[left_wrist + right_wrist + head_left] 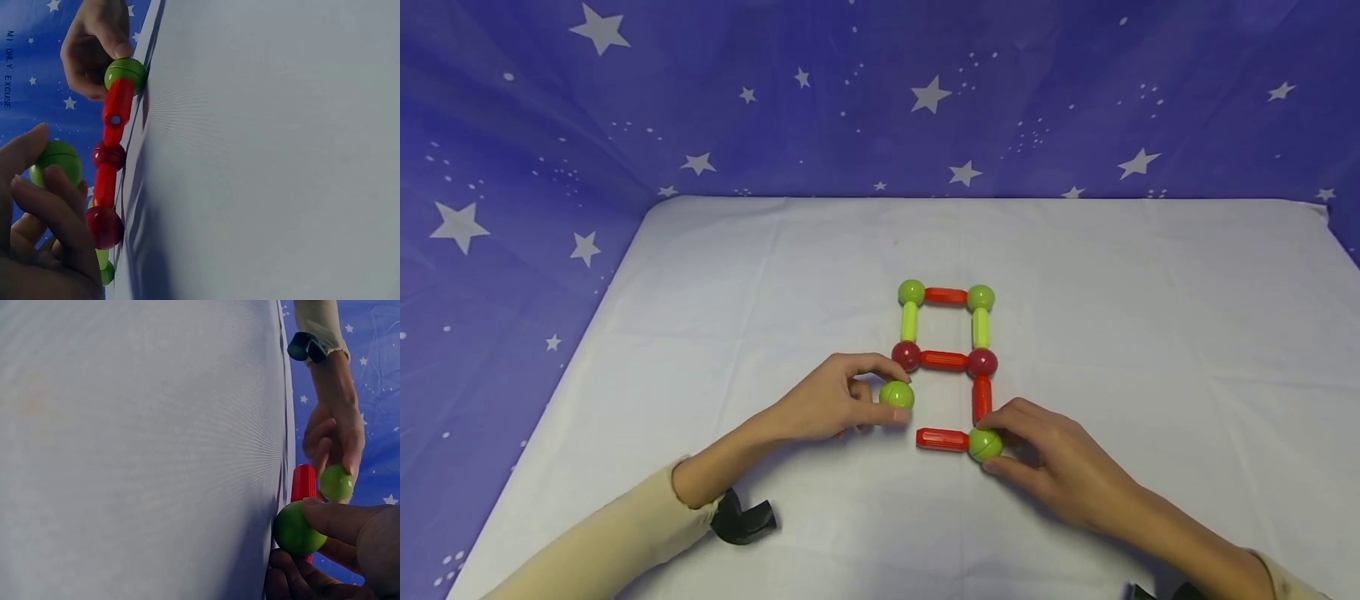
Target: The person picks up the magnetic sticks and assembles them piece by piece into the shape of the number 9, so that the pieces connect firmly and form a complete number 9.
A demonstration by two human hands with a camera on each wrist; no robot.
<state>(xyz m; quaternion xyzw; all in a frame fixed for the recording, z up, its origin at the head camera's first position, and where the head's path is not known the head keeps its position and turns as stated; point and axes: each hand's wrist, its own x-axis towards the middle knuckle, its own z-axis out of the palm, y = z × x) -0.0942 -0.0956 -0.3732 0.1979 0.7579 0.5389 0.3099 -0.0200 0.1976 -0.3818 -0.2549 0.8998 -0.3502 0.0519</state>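
Between thumb and fingers, my left hand pinches a loose green ball, raised off the cloth in the left wrist view. My right hand grips another green ball at the near right corner of a ball-and-stick figure. From that ball a red stick points left with its other end free, and a second red stick runs up to a dark red ball. Another dark red ball sits close to my left fingertips. A red stick joins the dark red balls.
The figure's far part is a closed square, with green balls at its far corners, yellow-green sticks at its sides and a red stick across the top. White cloth covers the table. Behind hangs a blue star-printed curtain.
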